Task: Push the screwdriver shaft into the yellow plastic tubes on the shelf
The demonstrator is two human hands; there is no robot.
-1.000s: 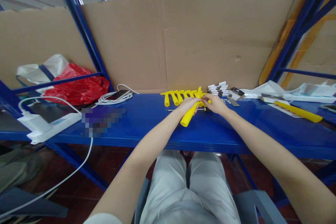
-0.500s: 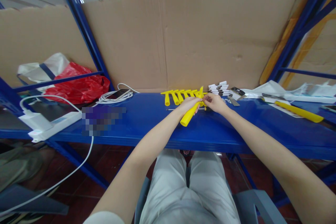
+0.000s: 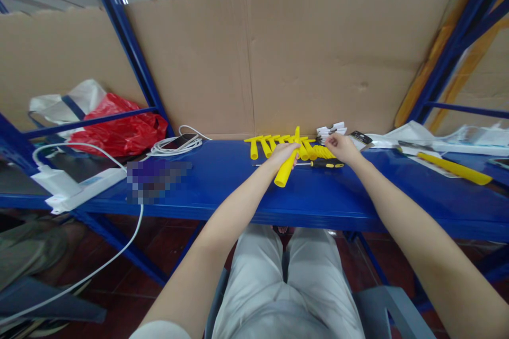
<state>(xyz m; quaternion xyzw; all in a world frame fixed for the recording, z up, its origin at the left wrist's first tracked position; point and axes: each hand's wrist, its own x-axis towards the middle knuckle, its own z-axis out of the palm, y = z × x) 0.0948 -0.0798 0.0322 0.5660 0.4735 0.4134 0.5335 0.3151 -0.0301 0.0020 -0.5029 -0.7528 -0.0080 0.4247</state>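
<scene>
My left hand is closed around a yellow plastic handle, its hollow round end tilted down toward me and its narrow end pointing up and away. To the right, my right hand is raised with its fingers pinched together, beside a stack of white-and-black pieces; anything between the fingertips is too small to make out. Behind my left hand, similar yellow handles lie in a row. Small yellow pieces lie close together below my right hand. Nearer me rests a screwdriver with a black-and-yellow grip.
A longer yellow piece lies at the right. Left are a coiled white cable, a phone, a power strip and a red plastic bag. A cardboard sheet stands behind the blue table.
My right hand has moved off the yellow handle, rightward to the white-and-black pieces. The small yellow pieces and the screwdriver grip are now uncovered. My left hand still holds the handle, turned slightly more upright.
</scene>
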